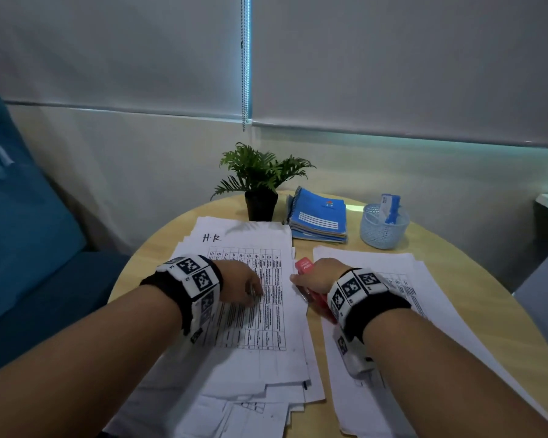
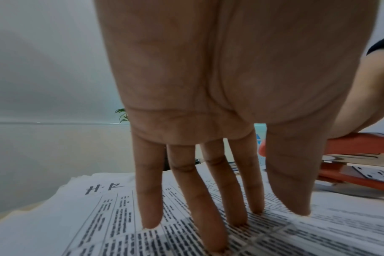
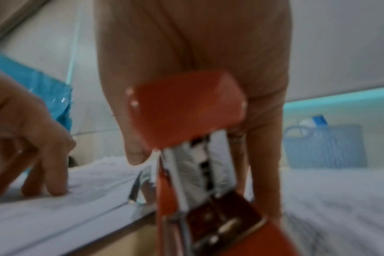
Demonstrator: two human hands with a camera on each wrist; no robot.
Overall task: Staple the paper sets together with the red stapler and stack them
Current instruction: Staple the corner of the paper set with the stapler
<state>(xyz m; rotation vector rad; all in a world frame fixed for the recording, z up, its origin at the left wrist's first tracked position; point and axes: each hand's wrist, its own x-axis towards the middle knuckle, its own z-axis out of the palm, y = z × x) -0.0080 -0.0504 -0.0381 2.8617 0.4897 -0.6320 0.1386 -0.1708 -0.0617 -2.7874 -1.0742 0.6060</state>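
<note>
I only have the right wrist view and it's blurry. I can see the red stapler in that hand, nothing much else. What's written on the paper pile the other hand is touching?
Observer: "H.R" is handwritten at the top of the left paper pile, above a printed table.
Operator: How does the left hand sit on it?
Observer: The left hand has straight fingers, tips pressing on the printed table.
Operator: Where's the stapler relative to the piles?
Observer: The red stapler, held by the right hand, sits between the left pile and the right paper pile.
Operator: Anything beyond the papers?
Observer: A potted plant, blue notebooks and a blue mesh basket stand along the far edge of the table.
</note>
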